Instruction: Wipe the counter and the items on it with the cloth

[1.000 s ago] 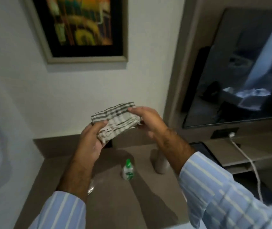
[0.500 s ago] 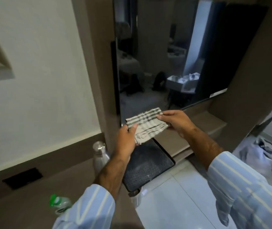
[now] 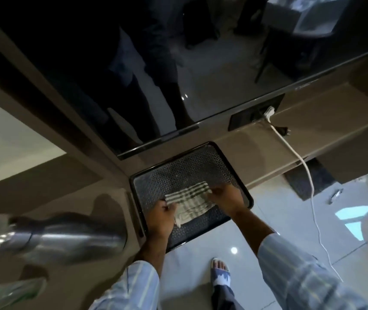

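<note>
A striped grey-and-white cloth [image 3: 189, 201] lies folded over a black textured tray [image 3: 178, 171] that juts out past the brown counter [image 3: 71, 198] edge. My left hand [image 3: 161, 217] grips the cloth's near-left end. My right hand [image 3: 226, 196] pinches its right end. Both hands hold the cloth low over the tray's surface; I cannot tell whether it touches.
A steel water bottle [image 3: 66, 238] stands on the counter at the left, blurred, with a green-capped plastic bottle [image 3: 6, 291] nearer me. A dark TV screen [image 3: 156, 63] hangs above. A white charger cable [image 3: 301, 166] trails from a wall socket to the tiled floor.
My view has swung right and down, from the painting and wall to the tray. Both hands have lowered the cloth from chest height down onto the tray.
</note>
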Available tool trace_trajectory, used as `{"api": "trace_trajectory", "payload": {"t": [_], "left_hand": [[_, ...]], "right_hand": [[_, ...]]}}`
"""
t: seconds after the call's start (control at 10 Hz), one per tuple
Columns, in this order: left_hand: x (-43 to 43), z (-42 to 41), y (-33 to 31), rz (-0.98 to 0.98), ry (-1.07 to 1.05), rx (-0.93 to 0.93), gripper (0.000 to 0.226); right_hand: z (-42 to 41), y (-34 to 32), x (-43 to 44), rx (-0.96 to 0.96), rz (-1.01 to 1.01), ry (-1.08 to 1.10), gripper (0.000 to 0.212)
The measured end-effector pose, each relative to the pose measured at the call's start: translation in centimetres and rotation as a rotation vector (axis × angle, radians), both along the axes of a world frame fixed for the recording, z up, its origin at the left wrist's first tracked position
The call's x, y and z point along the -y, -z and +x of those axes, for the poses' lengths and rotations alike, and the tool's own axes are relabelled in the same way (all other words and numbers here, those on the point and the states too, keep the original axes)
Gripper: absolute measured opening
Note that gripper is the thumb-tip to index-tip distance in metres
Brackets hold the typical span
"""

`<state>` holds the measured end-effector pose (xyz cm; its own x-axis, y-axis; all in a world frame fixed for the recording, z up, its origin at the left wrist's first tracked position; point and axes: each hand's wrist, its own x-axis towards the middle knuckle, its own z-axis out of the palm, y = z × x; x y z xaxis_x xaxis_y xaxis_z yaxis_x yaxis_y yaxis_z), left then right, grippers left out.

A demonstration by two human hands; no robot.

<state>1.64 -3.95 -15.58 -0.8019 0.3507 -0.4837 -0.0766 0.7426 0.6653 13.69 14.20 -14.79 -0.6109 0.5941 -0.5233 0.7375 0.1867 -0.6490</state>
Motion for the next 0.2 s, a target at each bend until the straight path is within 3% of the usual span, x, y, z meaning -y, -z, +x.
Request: {"api": "trace_trajectory", "payload": {"t": [0.1, 0.2], "left_hand": [[-0.2, 0.1, -0.7, -0.009, 0.062, -0.052, 0.032], [0.4, 0.5, -5.2, 0.028, 0.162, -0.097, 0.053]], "right_hand": [[0.0, -1.7, 0.3, -0.059, -0.029, -0.064, 0.059], [1.9, -8.4, 0.4, -0.310, 0.120, -0.005, 0.055]]}}
